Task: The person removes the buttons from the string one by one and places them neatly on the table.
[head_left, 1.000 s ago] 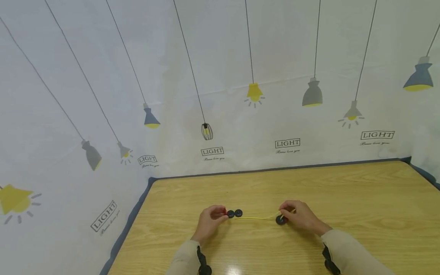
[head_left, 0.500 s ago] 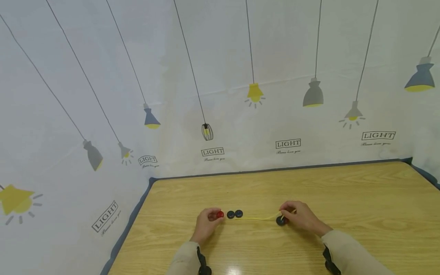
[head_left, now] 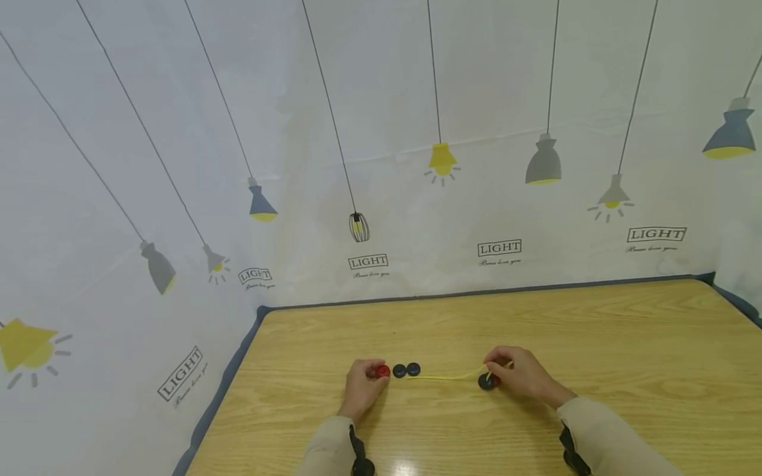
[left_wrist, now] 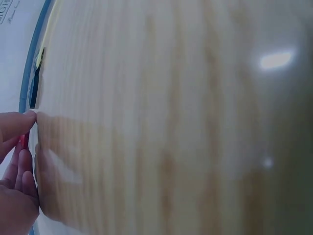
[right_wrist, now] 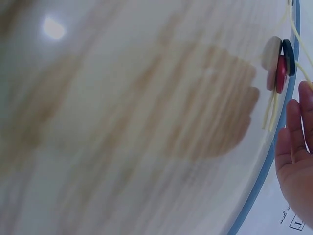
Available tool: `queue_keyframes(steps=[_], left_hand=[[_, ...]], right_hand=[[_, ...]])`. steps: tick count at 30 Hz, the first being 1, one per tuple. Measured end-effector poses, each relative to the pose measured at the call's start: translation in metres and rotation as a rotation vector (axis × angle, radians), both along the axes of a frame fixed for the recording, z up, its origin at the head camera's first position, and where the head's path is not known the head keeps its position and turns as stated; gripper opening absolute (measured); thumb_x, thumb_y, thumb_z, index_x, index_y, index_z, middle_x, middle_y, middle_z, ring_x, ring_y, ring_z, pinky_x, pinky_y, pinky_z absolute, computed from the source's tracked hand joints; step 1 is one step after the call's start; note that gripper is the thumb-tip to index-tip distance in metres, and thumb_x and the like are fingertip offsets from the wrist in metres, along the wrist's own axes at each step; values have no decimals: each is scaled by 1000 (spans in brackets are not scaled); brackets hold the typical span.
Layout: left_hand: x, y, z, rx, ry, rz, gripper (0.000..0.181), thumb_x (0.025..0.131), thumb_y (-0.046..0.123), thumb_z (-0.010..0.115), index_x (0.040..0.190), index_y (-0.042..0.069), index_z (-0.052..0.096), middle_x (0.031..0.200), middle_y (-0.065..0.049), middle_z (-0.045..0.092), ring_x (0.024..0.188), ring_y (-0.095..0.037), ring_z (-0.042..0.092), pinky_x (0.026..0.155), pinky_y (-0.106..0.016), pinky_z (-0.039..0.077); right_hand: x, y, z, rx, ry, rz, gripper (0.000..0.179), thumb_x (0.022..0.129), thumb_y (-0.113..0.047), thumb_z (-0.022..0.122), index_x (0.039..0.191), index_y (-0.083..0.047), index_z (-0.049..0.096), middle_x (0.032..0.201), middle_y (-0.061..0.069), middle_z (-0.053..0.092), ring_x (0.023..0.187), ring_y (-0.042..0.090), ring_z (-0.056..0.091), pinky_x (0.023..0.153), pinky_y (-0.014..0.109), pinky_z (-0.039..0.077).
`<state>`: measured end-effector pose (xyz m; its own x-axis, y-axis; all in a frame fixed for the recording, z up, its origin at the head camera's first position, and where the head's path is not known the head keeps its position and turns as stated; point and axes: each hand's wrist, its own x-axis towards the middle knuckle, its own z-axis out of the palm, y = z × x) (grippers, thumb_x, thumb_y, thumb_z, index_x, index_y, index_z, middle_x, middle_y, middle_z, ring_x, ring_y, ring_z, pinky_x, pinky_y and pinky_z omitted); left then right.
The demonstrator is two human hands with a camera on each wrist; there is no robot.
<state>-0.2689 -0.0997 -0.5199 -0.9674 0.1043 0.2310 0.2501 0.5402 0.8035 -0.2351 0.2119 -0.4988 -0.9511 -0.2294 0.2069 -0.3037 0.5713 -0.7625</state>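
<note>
My left hand point(head_left: 361, 388) holds a round red button point(head_left: 383, 371) between thumb and fingers, low over the wooden table. Just right of it, two black buttons point(head_left: 407, 370) lie side by side, seen edge-on as a dark sliver point(left_wrist: 37, 81) in the left wrist view. My right hand point(head_left: 520, 371) pinches a thin yellow string point(head_left: 440, 378) near one end. That string passes through another black button point(head_left: 485, 381) below the fingertips. In the right wrist view a second red button point(right_wrist: 280, 74) sits against this black button point(right_wrist: 289, 58), with string ends hanging beside them.
The wooden table point(head_left: 440, 436) reaches back to a dark blue edge strip. Behind and to the left rises a pale wall covering point(head_left: 393, 132) printed with hanging lamps. A black strap point(head_left: 361, 456) is on each sleeved wrist.
The left-hand red button, mostly hidden at first beside the black ones, now shows its round face with a small gap from them. The right hand stays nearly still on the string.
</note>
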Motion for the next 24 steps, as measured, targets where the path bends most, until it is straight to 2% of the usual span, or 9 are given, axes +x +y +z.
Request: queue_keyframes(steps=[7, 12, 18, 24], left_hand=[[-1, 2, 2, -25, -47, 17, 28, 69, -6, 68, 97, -3, 65, 85, -9, 53, 77, -19, 49, 66, -26, 41], [-3, 3, 2, -6, -78, 13, 29, 69, -7, 68, 98, -4, 64, 86, -10, 56, 77, -18, 51, 67, -27, 42], [-4, 4, 2, 44, -76, 7, 31, 67, -10, 67, 97, -6, 64, 87, -12, 60, 75, -17, 51, 65, -25, 41], [-2, 4, 5, 53, -77, 26, 32, 65, -11, 67, 97, -7, 64, 86, -14, 62, 74, -19, 51, 65, -26, 41]], right_hand=[[-1, -1, -1, 5, 21, 13, 11, 87, -12, 56, 89, -4, 63, 79, -1, 61, 71, 12, 55, 62, 26, 45], [-1, -2, -2, 8, 25, 20, 11, 87, -11, 56, 89, -4, 63, 81, 1, 61, 71, 13, 56, 62, 26, 46], [0, -4, -2, 5, 21, 19, 11, 87, -11, 56, 90, -2, 63, 81, 2, 62, 70, 13, 56, 62, 25, 46], [0, -6, 0, 11, 24, 15, 11, 87, -9, 55, 90, -2, 63, 81, 2, 62, 71, 13, 56, 62, 25, 46]])
